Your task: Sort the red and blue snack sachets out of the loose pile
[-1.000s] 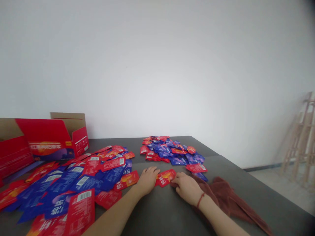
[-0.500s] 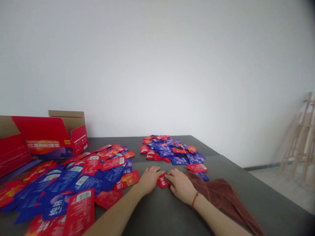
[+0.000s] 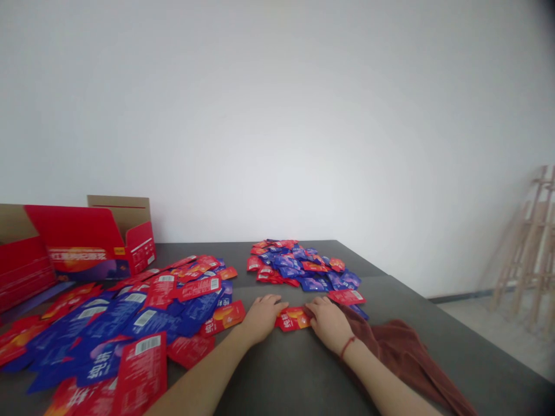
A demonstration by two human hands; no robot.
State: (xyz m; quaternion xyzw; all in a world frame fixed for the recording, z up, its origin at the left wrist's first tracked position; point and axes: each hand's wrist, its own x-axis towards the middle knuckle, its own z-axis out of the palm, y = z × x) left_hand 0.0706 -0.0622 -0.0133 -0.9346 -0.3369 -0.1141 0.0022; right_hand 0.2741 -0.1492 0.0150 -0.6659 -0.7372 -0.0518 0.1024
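A small red sachet point(image 3: 295, 319) with an orange print lies flat on the dark table between my two hands. My left hand point(image 3: 261, 318) is closed over its left end, fingers pressed together and thumb along its edge. At the sachet's right end, my right hand point(image 3: 330, 325) has its fingers curled down on a brown cloth point(image 3: 405, 352). A bit of that cloth shows at the fingertips, touching the sachet. The rest trails right and towards me, partly under my right forearm.
Red and blue sachets point(image 3: 147, 318) are heaped on the left. A smaller pile of sachets point(image 3: 299, 266) lies at the back, with a red sachet point(image 3: 347, 297) at its near right. An opened red carton point(image 3: 82, 237) stands at the back left. A wooden rack point(image 3: 531, 242) leans off the table's right side.
My right hand has slid a little to the right with the cloth, uncovering more of the red sachet. My left hand has stayed in place.
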